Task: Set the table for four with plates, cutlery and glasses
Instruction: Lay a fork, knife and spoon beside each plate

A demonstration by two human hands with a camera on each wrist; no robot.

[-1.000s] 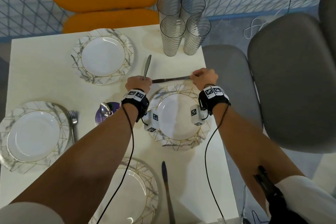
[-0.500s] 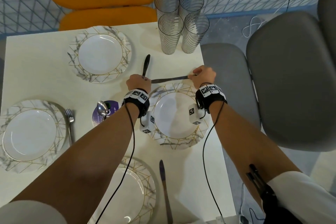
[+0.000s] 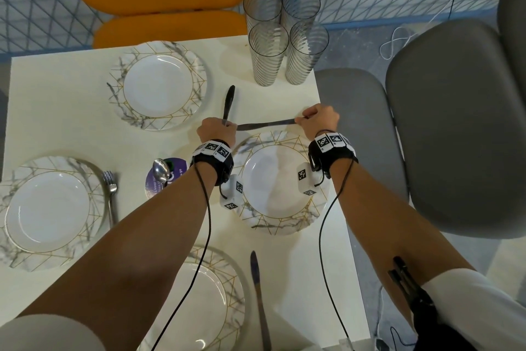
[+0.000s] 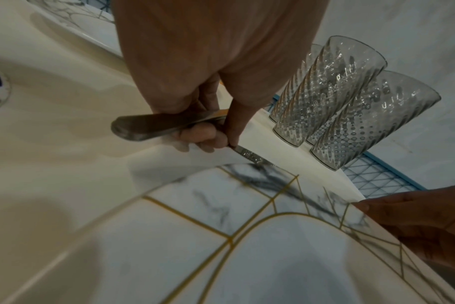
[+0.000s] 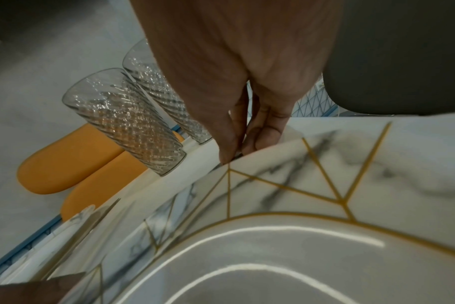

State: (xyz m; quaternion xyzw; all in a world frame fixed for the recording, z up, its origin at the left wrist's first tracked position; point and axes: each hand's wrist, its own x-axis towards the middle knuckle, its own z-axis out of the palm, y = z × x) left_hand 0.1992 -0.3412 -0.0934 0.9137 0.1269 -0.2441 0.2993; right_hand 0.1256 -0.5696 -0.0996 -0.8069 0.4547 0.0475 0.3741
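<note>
My left hand [image 3: 223, 125] grips a knife [image 3: 229, 98] whose dark handle [image 4: 148, 127] sticks out away from me. A second knife [image 3: 264, 124] lies crosswise just beyond the rim of the right plate [image 3: 284, 226]. Its serrated blade [image 4: 249, 156] ends at my left fingers. My right hand [image 3: 301, 120] pinches its other end down at the plate's edge [image 5: 262, 164]. Several ribbed glasses [image 3: 269, 57] stand bunched at the far right corner. Plates lie at the far side [image 3: 199, 88], the left side [image 3: 95, 180] and the near side [image 3: 234, 279].
A fork [image 3: 111, 197] lies right of the left plate, and a third knife [image 3: 260, 293] right of the near plate. A spoon [image 3: 160, 171] rests on a purple disc [image 3: 178, 170]. An orange chair [image 3: 170, 26] stands beyond the table, a grey chair [image 3: 455, 123] to the right.
</note>
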